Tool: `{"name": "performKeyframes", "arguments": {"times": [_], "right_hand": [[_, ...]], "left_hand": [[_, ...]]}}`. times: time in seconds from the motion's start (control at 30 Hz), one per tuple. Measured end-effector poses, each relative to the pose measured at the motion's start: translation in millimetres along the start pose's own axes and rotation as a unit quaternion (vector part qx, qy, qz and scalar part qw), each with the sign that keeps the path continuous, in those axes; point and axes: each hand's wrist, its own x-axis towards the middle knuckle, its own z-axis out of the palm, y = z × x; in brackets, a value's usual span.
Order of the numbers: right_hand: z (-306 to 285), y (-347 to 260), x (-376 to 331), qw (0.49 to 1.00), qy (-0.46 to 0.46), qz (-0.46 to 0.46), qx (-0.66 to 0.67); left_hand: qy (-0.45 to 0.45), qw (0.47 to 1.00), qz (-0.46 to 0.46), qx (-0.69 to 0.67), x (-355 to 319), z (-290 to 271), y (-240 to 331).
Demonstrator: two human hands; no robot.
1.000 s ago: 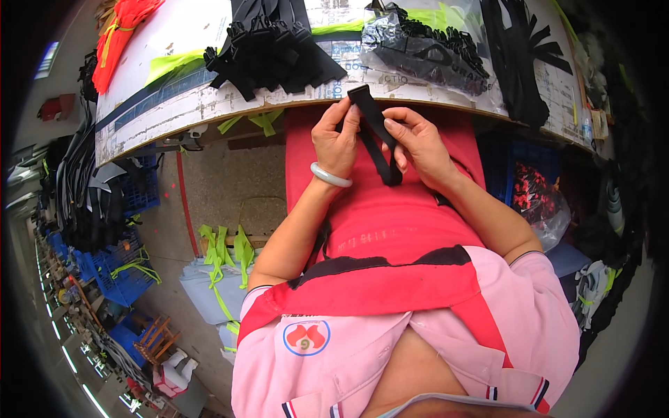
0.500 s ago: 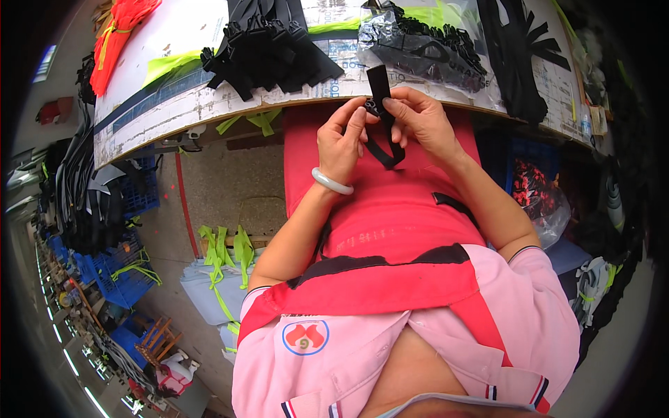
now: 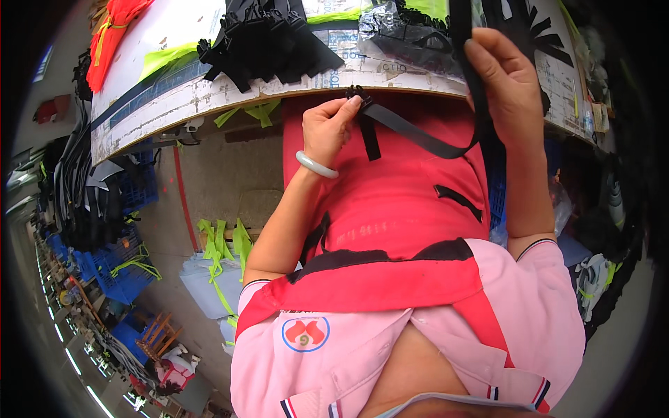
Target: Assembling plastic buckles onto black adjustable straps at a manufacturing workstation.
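Pinched between thumb and fingers of my left hand [image 3: 329, 125] is a small black plastic buckle [image 3: 359, 96], held just off the table's front edge. A black webbing strap [image 3: 418, 136] runs from the buckle, sags over my red apron [image 3: 390, 202] and rises to the right. My right hand [image 3: 507, 80] is closed on the strap farther along and holds it up over the table edge. A short strap tail hangs below the buckle.
On the white table [image 3: 174, 118] lie a pile of black straps with buckles [image 3: 268, 42], a clear plastic bag of black buckles [image 3: 408, 45], a bundle of black straps at right and orange cloth [image 3: 111, 42]. Blue crates [image 3: 115, 268] stand at the left.
My right hand has moved up and to the right, drawing out a long run of strap. My left hand has shifted slightly left with the buckle.
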Motion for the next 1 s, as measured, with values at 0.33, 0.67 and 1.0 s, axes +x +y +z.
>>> {"name": "performKeyframes", "arguments": {"times": [0.33, 0.67, 1.0], "right_hand": [[15.3, 105.5, -45.2, 0.947, -0.118, 0.293, -0.050], [32.5, 115.5, -24.6, 0.982, -0.092, 0.160, -0.028], [39.4, 124.8, 7.9, 0.892, -0.243, 0.363, 0.120]], "left_hand": [[0.019, 0.997, 0.070, -0.022, -5.8, 8.4, -7.2], [0.005, 0.995, 0.081, -0.062, -7.7, 8.5, -10.5], [-0.020, 0.990, 0.093, -0.099, -17.4, -11.5, -0.9]]}}
